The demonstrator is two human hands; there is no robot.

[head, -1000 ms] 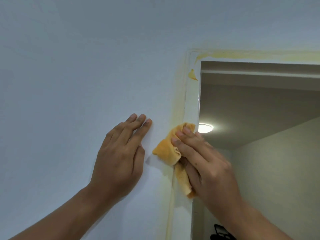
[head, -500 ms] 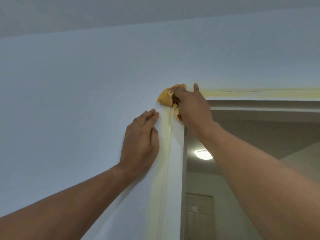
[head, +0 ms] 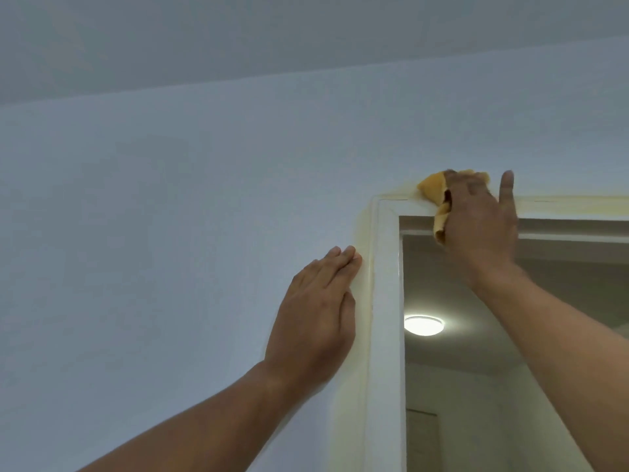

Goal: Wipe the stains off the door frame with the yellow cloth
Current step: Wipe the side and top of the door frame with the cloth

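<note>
yellow cloth (head: pixel 432 190) sits bunched on the top rail of the door frame (head: pixel 386 301), just right of the upper-left corner, at about 1 o'clock in the view. the right hand (head: pixel 480 226) presses it against the rail, fingers clamped over the fabric with the thumb sticking up at 12 o'clock; a fold of cloth hangs down at the hand's 9 o'clock side, over the edge of the opening. the left hand (head: pixel 313 321) lies flat on the wall (head: pixel 170 233), fingers together and straight, holding nothing, its fingertips (head: pixel 347 253) just beside the upright of the frame at 3 o'clock. yellowish stains (head: pixel 578 204) run along the top rail toward 3 o'clock from the cloth and tint the frame's outer edge down the upright. through the opening, at 5 o'clock from the cloth, a round ceiling light (head: pixel 423 324) glows.
</note>
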